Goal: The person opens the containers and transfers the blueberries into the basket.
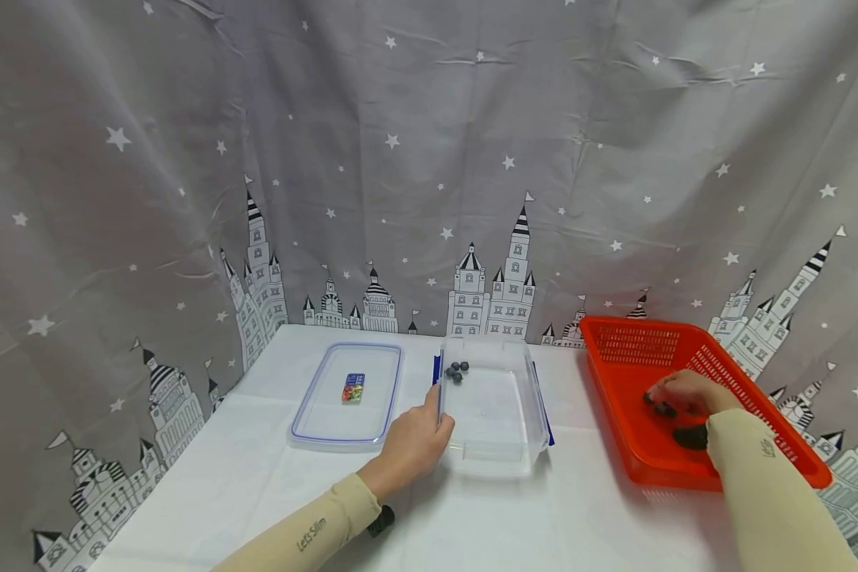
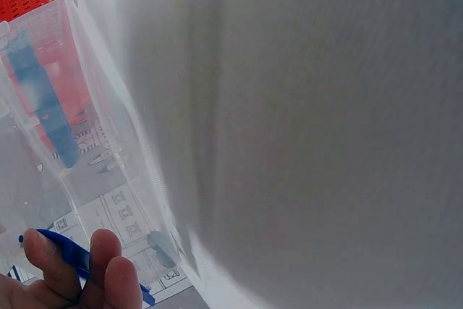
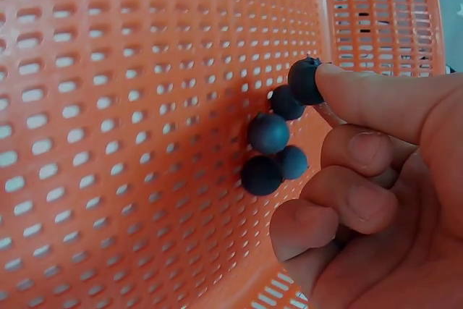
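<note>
In the head view my left hand (image 1: pixel 413 441) grips the left side of a clear plastic food container (image 1: pixel 493 409). The left wrist view has its fingers around the blue latch (image 2: pixel 71 255). Inside the container, several blueberries (image 1: pixel 457 370) cluster near the far left corner. My right hand (image 1: pixel 689 393) reaches down into a red plastic basket (image 1: pixel 615 429). Seen from the right wrist, thumb and finger pinch one blueberry (image 3: pixel 304 81), while the other fingers curl toward the palm. Several loose blueberries (image 3: pixel 268 133) lie below it on the perforated basket floor.
A clear lid (image 1: pixel 329 417) with a blue seal and a colourful label (image 1: pixel 353 388) lies left of the container. All stand on a white-covered table (image 1: pixel 257 485). Behind hangs a grey curtain (image 1: pixel 415 199) printed with castles and stars.
</note>
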Demonstrator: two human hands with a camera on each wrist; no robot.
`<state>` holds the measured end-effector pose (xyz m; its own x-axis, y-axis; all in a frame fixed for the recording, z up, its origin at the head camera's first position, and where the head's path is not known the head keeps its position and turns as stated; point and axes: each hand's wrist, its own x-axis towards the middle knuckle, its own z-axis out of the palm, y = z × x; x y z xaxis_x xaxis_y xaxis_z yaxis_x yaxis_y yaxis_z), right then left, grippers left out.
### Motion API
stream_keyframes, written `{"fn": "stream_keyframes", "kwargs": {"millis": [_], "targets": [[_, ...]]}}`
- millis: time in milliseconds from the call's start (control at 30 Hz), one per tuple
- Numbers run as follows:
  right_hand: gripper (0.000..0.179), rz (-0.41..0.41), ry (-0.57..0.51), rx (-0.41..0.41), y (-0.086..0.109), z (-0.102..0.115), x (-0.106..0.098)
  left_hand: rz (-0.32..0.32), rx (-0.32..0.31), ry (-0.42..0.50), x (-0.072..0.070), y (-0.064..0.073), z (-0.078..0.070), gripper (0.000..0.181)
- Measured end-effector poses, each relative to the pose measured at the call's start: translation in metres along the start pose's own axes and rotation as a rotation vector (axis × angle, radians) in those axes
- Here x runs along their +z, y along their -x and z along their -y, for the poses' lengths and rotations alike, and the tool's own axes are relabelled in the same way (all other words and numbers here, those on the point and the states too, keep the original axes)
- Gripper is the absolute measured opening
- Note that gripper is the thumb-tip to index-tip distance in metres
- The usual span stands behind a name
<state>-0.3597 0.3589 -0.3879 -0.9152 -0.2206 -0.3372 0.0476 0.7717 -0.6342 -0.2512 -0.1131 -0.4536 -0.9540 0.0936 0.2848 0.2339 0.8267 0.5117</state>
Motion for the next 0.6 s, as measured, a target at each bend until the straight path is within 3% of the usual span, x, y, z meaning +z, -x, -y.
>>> {"fn": "stream_keyframes", "kwargs": {"millis": [133,333,433,600], "targets": [[0.029,0.004,-0.026,0.018,-0.001,-0.004,0.000,0.003,-0.005,-0.003,0.000,0.000,0.000,0.064],[0.024,0.015,-0.010,-0.019,-0.006,-0.006,-0.001,0.001,0.001,-0.008,0.001,0.000,0.001,0.064],[0.024,0.003,0.002,-0.040,-0.010,0.002,0.000,-0.004,0.006,-0.007,0.001,0.001,0.001,0.063],[0.042,-0.051,-0.016,-0.066,-0.017,0.026,0.003,-0.001,0.003,0.006,0.001,0.000,0.001,0.064]]}}
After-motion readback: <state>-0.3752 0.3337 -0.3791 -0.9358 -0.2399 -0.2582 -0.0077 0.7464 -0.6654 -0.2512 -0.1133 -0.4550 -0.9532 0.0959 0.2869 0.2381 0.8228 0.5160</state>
